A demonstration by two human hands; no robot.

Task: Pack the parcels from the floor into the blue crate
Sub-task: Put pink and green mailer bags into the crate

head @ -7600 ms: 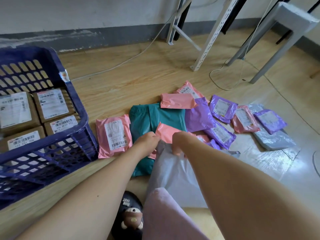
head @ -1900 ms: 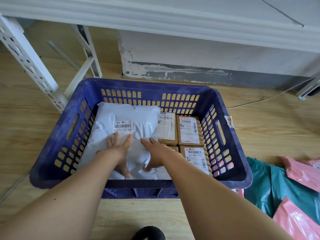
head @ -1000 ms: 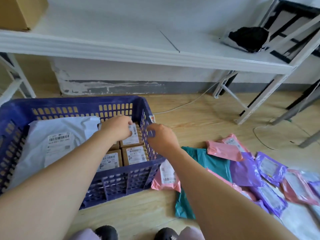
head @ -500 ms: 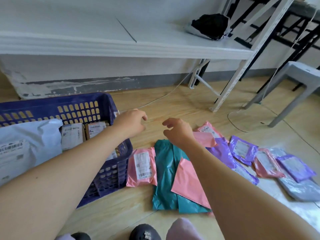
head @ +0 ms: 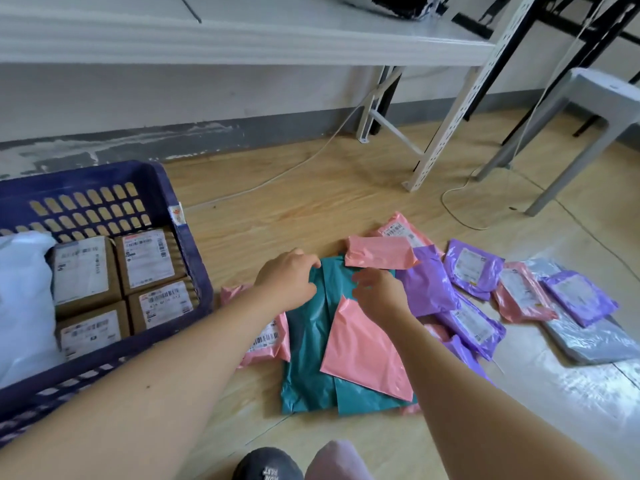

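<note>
Nearest to me, at the bottom edge, I see a dark shoe toe [head: 266, 465] and a knee in pale pink cloth [head: 337, 462]. Both bare forearms reach forward over the wooden floor [head: 304, 202]. Under them lies a large teal parcel [head: 311, 362] with a plain pink parcel [head: 363, 351] resting across its right half. A labelled pink parcel [head: 268, 337] lies just left of the teal one, partly under the left arm.

The left hand [head: 289, 280] sits at the teal parcel's far left corner, fingers bent down onto it; I cannot tell whether they have closed on the film. The right hand [head: 377, 289] hovers over the teal parcel's far edge, fingers loosely curled and holding nothing.

On the left stands the blue crate [head: 194, 271], holding brown boxes [head: 149, 258] and a white mailer [head: 20, 299]. To the right, purple parcels [head: 472, 268], further pink ones and a grey parcel [head: 588, 337] lie spread out. Beyond them stand a white shelf leg [head: 450, 109] and a grey stool [head: 595, 95].
</note>
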